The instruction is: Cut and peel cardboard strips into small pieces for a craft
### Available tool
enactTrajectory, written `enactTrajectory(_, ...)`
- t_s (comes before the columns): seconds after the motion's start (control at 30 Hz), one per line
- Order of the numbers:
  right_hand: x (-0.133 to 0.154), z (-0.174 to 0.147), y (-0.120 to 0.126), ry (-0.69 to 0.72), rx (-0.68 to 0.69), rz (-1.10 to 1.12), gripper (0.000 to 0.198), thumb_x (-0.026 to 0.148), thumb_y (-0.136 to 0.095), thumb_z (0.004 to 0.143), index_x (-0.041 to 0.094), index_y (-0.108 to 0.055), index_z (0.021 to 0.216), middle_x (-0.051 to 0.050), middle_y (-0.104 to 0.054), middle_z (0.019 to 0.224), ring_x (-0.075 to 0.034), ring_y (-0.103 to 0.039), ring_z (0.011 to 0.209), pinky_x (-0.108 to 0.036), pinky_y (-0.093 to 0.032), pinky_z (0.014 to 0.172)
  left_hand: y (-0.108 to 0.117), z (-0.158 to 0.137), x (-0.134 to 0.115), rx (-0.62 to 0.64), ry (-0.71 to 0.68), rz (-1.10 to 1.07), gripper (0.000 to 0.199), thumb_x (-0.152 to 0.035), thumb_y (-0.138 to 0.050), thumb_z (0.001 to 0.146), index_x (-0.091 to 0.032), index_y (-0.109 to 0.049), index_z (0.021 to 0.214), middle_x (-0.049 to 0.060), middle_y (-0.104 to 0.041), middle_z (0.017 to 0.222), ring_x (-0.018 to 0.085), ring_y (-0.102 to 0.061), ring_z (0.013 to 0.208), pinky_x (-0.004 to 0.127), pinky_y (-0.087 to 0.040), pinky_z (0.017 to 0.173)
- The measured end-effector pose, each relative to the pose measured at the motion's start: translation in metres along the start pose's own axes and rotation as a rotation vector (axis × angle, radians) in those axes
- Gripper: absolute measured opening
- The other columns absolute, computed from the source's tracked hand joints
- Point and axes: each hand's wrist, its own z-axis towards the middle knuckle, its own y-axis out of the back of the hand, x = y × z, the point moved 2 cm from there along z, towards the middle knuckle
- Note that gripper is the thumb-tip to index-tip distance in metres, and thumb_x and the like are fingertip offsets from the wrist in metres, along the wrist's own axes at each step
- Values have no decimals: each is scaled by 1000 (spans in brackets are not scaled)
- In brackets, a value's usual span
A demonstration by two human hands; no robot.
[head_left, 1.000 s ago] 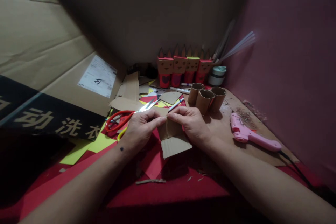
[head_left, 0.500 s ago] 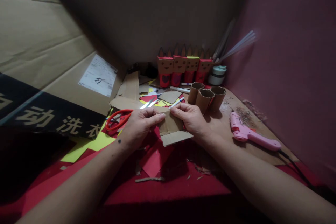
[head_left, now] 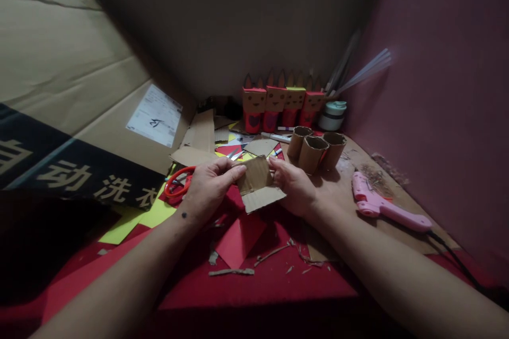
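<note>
Between my two hands is a small piece of brown cardboard (head_left: 256,176), creased so that a paler flap (head_left: 263,199) folds toward me. My left hand (head_left: 214,183) pinches its left edge between thumb and fingers. On the opposite edge, my right hand (head_left: 292,183) is closed with the thumb on top; its other fingers are partly hidden behind the cardboard. Red-handled scissors (head_left: 177,183) lie beside my left hand, their blades partly covered. Under the cardboard, a red paper piece (head_left: 240,241) rests on the red tablecloth (head_left: 278,286).
Three cardboard tubes (head_left: 315,151) stand beyond my right hand. A pink glue gun (head_left: 385,206) lies on a cardboard sheet at right, its cord trailing off. Several red figures with cardboard faces (head_left: 254,103) line the back. A large carton (head_left: 99,79) leans in at left.
The cardboard has tilted up, showing more of its face, and its flap has risen. My right fingers have shifted along the right edge. The view has moved slightly.
</note>
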Motion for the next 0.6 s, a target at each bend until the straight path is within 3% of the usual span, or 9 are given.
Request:
enactTrajectory(0.23,0,-2,-1,-142,187,370,39,44,-48,81,15,-64,101,-11,-68,87,-25,-63,81,-41,-51,70,4,2,2,-21,12,-19,20,-32,-69,70,-16,-61,60,-2,-55,58,10,-47,56,23,-38,54)
enactTrajectory(0.37,6,-6,0,-103,271,545,43,32,-61,75,16,-59,115,-12,-67,99,-25,-64,87,-42,-53,75,8,7,6,-65,43,-127,18,-30,-69,69,-16,-62,62,-3,-56,56,10,-47,52,22,-38,50)
enactTrajectory(0.5,3,-6,-3,-53,186,488,66,14,-78,57,21,-55,119,-6,-67,104,-21,-65,89,-33,-55,74,8,8,10,-59,106,-195,18,-32,-71,68,-16,-62,65,-3,-57,56,11,-50,52,23,-40,51)
enactTrajectory(0.6,-4,-5,-3,-93,140,324,49,22,-79,63,18,-60,109,-3,-69,83,-16,-66,62,-26,-54,54,4,5,8,19,66,-133,21,-35,-69,71,-15,-64,66,-2,-59,59,11,-52,56,23,-41,55)
